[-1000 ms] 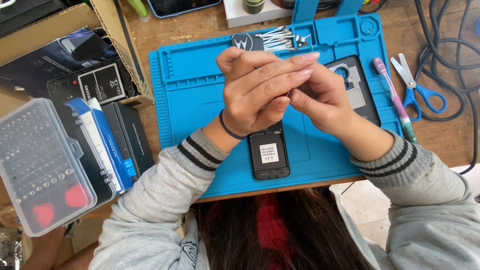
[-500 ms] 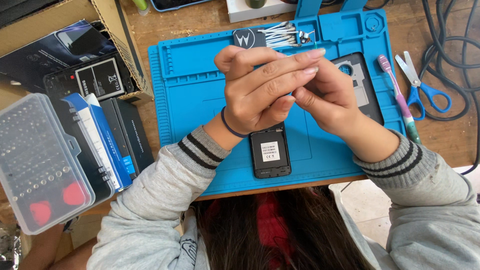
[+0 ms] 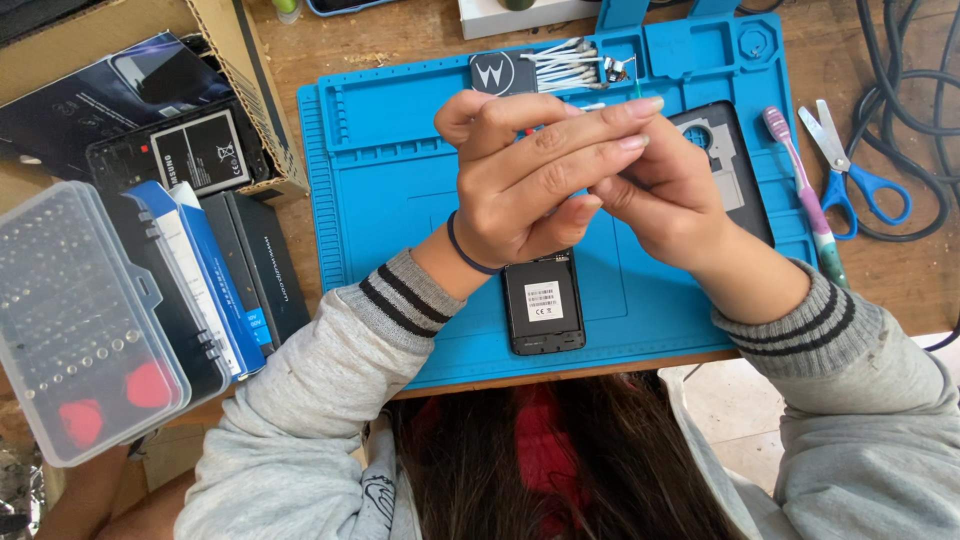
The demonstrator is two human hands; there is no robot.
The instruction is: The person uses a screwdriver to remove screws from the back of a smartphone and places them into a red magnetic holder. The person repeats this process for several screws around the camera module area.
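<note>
Head view: looking down over a wooden bench at two hands raised together above a blue silicone repair mat (image 3: 400, 200).
Left hand: the left hand (image 3: 530, 175) is curled, fingers folded across the right one, thumb and forefinger closed near the mat's top edge; whatever small part they pinch is hidden, so I cannot tell what it is.
Right hand: the right hand (image 3: 670, 195) is tucked under the left, fingers bent and pressed together towards the same spot; its grip is also covered.
Thing being worked on: a black opened phone with its back cover off (image 3: 543, 305) lies flat on the mat just below the wrists, touched by neither hand.
Removed part: a black phone back cover with grey inner frame (image 3: 735, 165) rests on the mat to the right of the hands.
Progress: judging by the layout, the cover is already off and the phone lies open; the fine work between the fingertips looks unfinished, and nothing appears reassembled.
Around: white cotton swabs (image 3: 565, 65) in the mat's top tray, a pink-handled toothbrush (image 3: 800, 180) and blue-handled scissors (image 3: 850, 170) at right, a clear plastic screwdriver-bit case (image 3: 80, 320) at left.
</note>
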